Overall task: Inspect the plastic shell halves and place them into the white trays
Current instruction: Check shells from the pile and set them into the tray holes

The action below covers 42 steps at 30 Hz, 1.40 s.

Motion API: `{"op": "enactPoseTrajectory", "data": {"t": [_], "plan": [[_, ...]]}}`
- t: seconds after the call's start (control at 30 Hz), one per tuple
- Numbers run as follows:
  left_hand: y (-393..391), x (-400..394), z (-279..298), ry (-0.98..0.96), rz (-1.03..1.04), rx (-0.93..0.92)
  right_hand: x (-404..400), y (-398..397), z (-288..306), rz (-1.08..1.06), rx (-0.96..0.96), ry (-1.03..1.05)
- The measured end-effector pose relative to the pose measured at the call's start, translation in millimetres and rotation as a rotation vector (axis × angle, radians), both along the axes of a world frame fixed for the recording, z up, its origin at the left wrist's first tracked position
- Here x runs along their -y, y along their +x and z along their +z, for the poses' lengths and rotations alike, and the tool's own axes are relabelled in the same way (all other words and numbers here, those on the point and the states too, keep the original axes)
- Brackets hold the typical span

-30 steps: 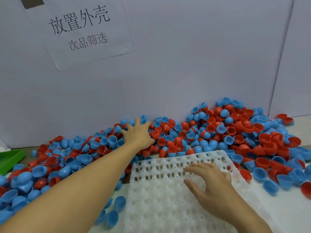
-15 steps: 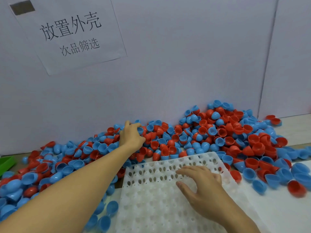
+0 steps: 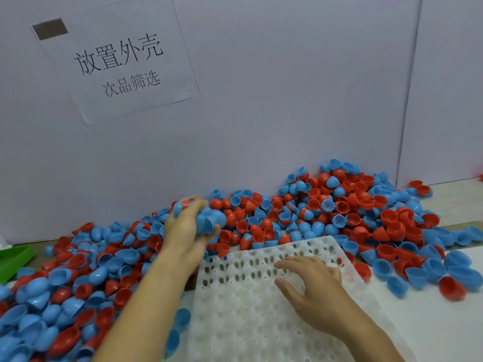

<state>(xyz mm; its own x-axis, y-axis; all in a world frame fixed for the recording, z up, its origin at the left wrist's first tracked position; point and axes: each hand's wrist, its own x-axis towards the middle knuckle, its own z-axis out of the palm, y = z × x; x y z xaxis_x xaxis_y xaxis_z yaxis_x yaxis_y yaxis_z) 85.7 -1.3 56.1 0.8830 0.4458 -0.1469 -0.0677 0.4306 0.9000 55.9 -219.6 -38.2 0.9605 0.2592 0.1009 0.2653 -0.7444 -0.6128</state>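
A big heap of red and blue plastic shell halves lies along the white wall. In front of it sits a white tray with rows of holes, all of them vacant. My left hand is lifted just above the heap and grips several blue shell halves, motion-blurred. My right hand rests on the tray's top with its fingers spread and relaxed, holding nothing.
A paper sign with printed characters is taped to the wall. A green bin shows at the left edge. Loose shells spread onto the white table surface to the right of the tray.
My left hand, earlier flat with fingers spread on the heap, has curled round a handful of blue shells and lifted them. My right hand stays on the tray.
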Motion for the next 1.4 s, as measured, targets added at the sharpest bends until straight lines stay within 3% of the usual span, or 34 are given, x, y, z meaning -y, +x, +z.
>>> {"op": "enactPoseTrajectory", "data": {"t": [0.1, 0.2, 0.37, 0.43, 0.5, 0.6, 0.67, 0.93, 1.13, 1.4], "plan": [[-51, 14, -24, -0.310, -0.075, 0.047, 0, 0, 2, -0.007, 0.000, -0.013], [-76, 24, -44, -0.435, -0.085, 0.046, -2, -1, 5, -0.007, 0.020, -0.014], [-74, 23, -51, -0.360, -0.136, 0.071, 2, -1, 13, -0.048, 0.147, -0.069], [-73, 18, -50, -0.339, -0.188, 0.116, -4, 1, 25, -0.038, 0.208, 0.017], [-72, 14, -51, -0.344, -0.216, 0.149, -17, 4, 45, 0.035, 0.123, 0.112], [-70, 10, -53, -0.348, -0.210, 0.176, -42, 9, 72, 0.228, -0.212, 0.121], [-70, 8, -54, -0.333, -0.208, 0.194, -57, 9, 76, 0.258, -0.365, 0.252], [-65, 7, -59, -0.160, -0.184, 0.200, -69, -4, 37, 0.099, -0.384, 0.689], [-60, 16, -63, -0.132, -0.152, 0.119, -67, -5, 35, 0.088, -0.235, 0.778], [-62, 12, -62, -0.098, -0.224, -0.056, -71, -4, 30, 0.069, -0.003, 0.691]]}}
